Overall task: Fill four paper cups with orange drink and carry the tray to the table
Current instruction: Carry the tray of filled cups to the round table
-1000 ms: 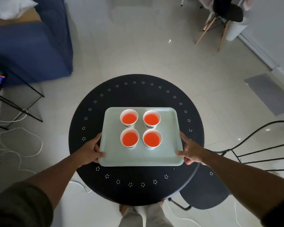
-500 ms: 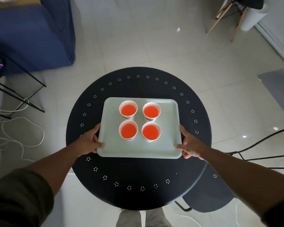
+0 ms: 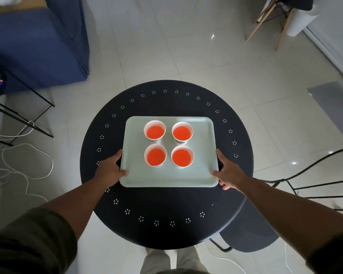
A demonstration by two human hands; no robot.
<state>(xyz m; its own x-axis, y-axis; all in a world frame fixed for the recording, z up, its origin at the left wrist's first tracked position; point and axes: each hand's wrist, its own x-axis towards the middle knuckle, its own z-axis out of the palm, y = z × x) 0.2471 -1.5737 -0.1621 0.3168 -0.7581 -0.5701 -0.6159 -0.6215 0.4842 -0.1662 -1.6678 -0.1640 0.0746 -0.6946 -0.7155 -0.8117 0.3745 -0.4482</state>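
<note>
A pale green tray (image 3: 202, 175) sits over the middle of a round black table (image 3: 166, 230). Several white paper cups stand on it in a square, each holding orange drink: far left cup (image 3: 154, 131), far right cup (image 3: 182, 133), near left cup (image 3: 155, 157), near right cup (image 3: 182, 157). My left hand (image 3: 109, 171) grips the tray's left edge, thumb on the rim. My right hand (image 3: 227, 173) grips the right edge the same way. Whether the tray rests on the table or hovers just above it is unclear.
A black wire chair (image 3: 305, 186) stands to the right, its round seat (image 3: 249, 238) partly under the table. A blue sofa (image 3: 38, 48) is at the far left, a black wire side table (image 3: 20, 115) beside it, white cables (image 3: 28, 165) on the floor, a wooden-legged chair (image 3: 275, 18) far right.
The tray with the cups has shifted a little further over the table's middle, with both hands staying on its edges. My view has tilted slightly downward.
</note>
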